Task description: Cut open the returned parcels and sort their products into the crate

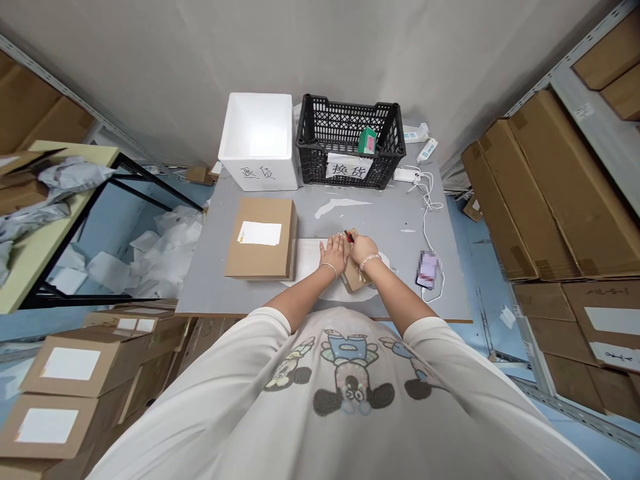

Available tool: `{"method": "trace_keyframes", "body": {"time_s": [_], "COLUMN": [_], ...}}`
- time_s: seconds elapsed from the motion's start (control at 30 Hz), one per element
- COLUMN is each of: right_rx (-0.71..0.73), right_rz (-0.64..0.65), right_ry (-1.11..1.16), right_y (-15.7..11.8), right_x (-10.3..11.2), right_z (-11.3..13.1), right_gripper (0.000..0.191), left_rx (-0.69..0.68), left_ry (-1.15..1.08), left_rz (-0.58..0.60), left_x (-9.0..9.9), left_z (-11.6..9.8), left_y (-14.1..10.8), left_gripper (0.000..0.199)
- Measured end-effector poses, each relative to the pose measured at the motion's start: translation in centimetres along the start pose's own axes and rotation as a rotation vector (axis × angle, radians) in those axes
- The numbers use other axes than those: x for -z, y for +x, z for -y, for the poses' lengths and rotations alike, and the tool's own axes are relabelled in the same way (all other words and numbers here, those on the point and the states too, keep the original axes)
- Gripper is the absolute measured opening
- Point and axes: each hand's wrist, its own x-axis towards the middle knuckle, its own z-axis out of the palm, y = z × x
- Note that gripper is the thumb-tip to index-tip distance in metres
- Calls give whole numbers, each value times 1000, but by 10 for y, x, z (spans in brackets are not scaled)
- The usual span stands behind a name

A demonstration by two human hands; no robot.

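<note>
My left hand (333,254) lies with fingers stretched out at the left side of a small cardboard box (357,282), close to my right hand. My right hand (364,249) is closed around a red and black box cutter (349,237), held over the far end of that box; its blade is too small to make out. Part of the small box is hidden under both hands. White sheeting (305,259) lies flat beneath them. To the left stands a larger closed carton (255,263) with a white label (261,233) on top.
At the back of the grey table (210,291) stand a white foam bin (260,175) and a black plastic crate (313,167) holding a green box (367,141). A phone (427,269) and white cable (427,213) lie right. Cartons (70,365) are stacked lower left; shelved boxes (545,193) flank the right.
</note>
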Motion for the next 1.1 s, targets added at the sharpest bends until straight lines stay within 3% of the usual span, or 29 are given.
{"method": "trace_keyframes", "body": {"time_s": [0.8,1.1], "right_rx": [13,2], "right_rz": [54,50], "right_ry": [-6,-37], "right_y": [-7,-15], "right_x": [-2,-7], "right_z": [3,2], "right_gripper": [25,30], "left_rx": [-4,3], "left_ry": [38,60], "left_rz": [1,-11], "left_x": [-3,-5], "left_z": [-2,-3], "left_y": [1,1], "left_gripper": [65,65]}}
